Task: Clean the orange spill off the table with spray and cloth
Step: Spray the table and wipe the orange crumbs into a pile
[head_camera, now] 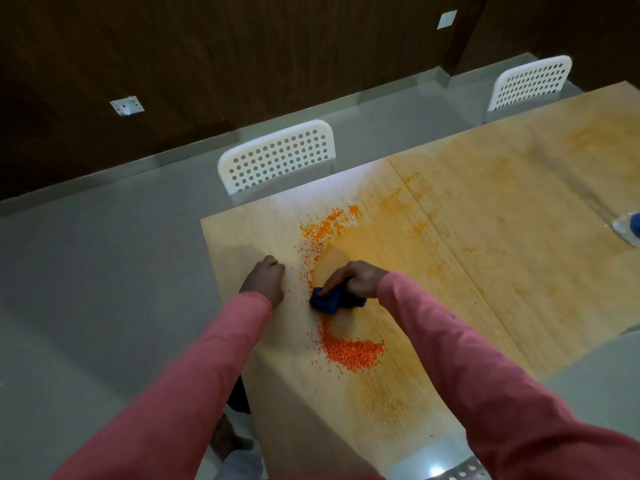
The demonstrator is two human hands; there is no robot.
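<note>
Orange bits (351, 351) lie spread on the wooden worktop (485, 271), with one thick pile near the front edge and another thinner patch (327, 228) farther back. Between the two piles the wood looks smeared pale orange, and the same faint orange stain runs off to the right across the next board. The right hand (353, 280) is down on the worktop between the two piles, and its fingers (329, 284) are curled round a dark blue cloth (330, 301), pressing it onto the wood. The cloth is bunched up and sits just at the edge of the scattered bits. The left hand (265, 280) rests on the worktop beside it, to the left of the spill, with its fingers tucked in like a fist and nothing in them. Both arms wear long pink sleeves (485, 375). A spray bottle (628, 230) lies at the far right edge of the view, well apart from the hands, and only part of it shows. Two white chairs with round holes in their backs stand on the far side, one (277, 161) right behind the spill and one (530, 83) farther to the right. The floor (104, 271) is grey and the wall (242, 46) behind is dark brown.
</note>
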